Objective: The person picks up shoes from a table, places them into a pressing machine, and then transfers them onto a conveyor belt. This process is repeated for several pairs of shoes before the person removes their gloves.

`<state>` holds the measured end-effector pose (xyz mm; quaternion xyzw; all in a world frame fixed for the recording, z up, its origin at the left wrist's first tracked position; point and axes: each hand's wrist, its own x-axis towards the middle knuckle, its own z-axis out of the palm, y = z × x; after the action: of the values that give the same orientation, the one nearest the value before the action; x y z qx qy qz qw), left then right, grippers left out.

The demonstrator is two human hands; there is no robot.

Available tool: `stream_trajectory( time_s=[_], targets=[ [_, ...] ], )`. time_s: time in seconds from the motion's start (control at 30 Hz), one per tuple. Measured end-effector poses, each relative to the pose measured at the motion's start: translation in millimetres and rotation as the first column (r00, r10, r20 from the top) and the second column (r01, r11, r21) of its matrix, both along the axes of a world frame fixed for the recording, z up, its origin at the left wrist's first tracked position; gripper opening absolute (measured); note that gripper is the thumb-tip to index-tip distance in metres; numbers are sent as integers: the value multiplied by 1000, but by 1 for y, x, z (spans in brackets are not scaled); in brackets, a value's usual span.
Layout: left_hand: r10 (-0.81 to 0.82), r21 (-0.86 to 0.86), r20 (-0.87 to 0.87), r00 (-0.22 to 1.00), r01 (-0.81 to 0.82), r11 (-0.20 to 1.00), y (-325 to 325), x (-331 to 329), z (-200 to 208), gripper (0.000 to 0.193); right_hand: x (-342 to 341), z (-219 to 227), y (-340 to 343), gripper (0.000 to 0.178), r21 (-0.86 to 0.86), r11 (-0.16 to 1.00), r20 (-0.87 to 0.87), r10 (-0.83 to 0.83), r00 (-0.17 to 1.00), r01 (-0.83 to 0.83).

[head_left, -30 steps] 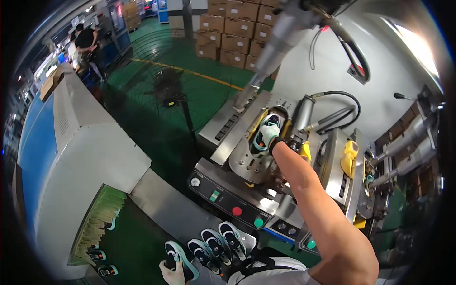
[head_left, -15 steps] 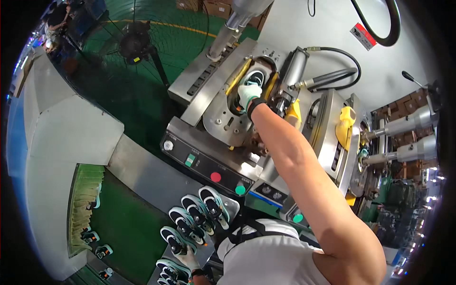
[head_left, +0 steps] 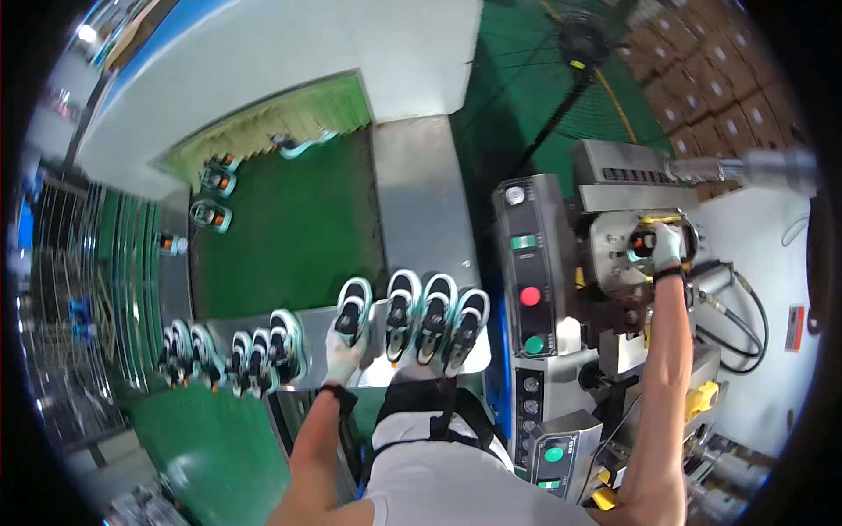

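Note:
My left hand (head_left: 344, 355), in a white glove, is closed round the heel end of a black and white sneaker (head_left: 354, 307) with a pale mint sole, at the edge of a metal shelf (head_left: 377, 373). To its right stand three matching sneakers (head_left: 436, 311) side by side, toes pointing away. My right arm reaches out to the right, where my gloved right hand (head_left: 668, 245) grips another sneaker (head_left: 643, 244) set in the metal cradle of a press machine (head_left: 610, 276). The glove hides much of that shoe.
More sneakers (head_left: 285, 342) line the shelf to the left. A green conveyor belt (head_left: 289, 237) carries others out from under a fringed curtain (head_left: 324, 110). A control panel (head_left: 526, 263) with coloured buttons sits before the press; a fan (head_left: 583, 39) and stacked cartons (head_left: 710, 79) stand behind.
My view has swung left, toward the shelf and conveyor. The left hand now has its sneaker apart from the row to its left. The right hand stays at the sneaker in the press.

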<state>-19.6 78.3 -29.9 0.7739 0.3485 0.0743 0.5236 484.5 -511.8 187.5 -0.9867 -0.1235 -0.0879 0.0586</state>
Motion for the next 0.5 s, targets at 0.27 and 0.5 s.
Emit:
stream_trajectory(
  time_s=[0.27, 0.5],
  targets=[
    [13, 129, -105, 994, 1, 992, 5, -20, 21, 64, -289, -16, 252, 84, 188, 981, 212, 14, 977, -55],
    [-146, -110, 5, 989, 145, 983, 63, -50, 16, 63, -347, -90, 285, 106, -46, 998, -205, 38, 978, -49]
  ],
)
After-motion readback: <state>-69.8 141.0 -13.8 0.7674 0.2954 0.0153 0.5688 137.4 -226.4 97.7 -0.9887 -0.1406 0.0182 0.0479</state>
